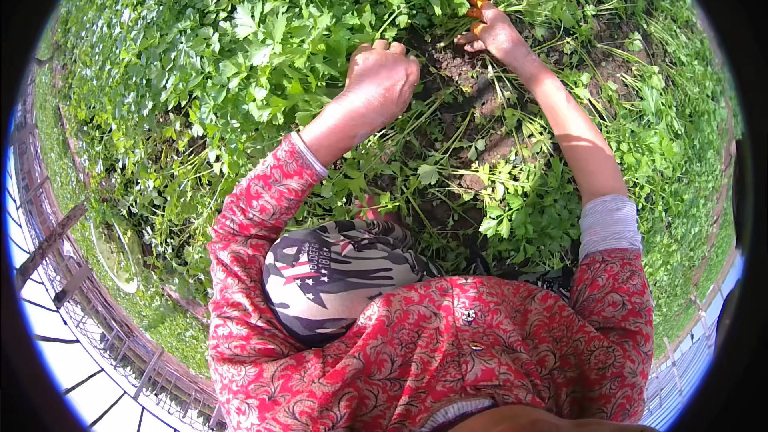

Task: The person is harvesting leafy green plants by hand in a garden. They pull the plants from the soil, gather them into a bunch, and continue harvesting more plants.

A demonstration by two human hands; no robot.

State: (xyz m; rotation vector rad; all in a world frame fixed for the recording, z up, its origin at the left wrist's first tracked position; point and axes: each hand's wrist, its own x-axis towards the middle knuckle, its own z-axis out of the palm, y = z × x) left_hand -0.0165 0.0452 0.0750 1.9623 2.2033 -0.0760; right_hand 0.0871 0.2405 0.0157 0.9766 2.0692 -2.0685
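My left hand (384,81) is curled into a fist at the near edge of a dense stand of celery-like plants (258,42). A thin stem rises just beyond its knuckles, but the inside of the fist is hidden. To the right, my right hand (489,27) reaches low among the stems with its fingers apart. Orange coverings wrap some of its fingers, and nothing shows in its grasp. Below and between both hands lies bare brown soil (459,66), strewn with loose or flattened green stems (438,108).
My knee in camouflage-patterned cloth (342,276) is bent close to the plants. More greenery (672,132) spreads on the right. At the far left a wooden post (51,240) leans beside a fence-like frame (144,372), near a pale curved hoop (111,258).
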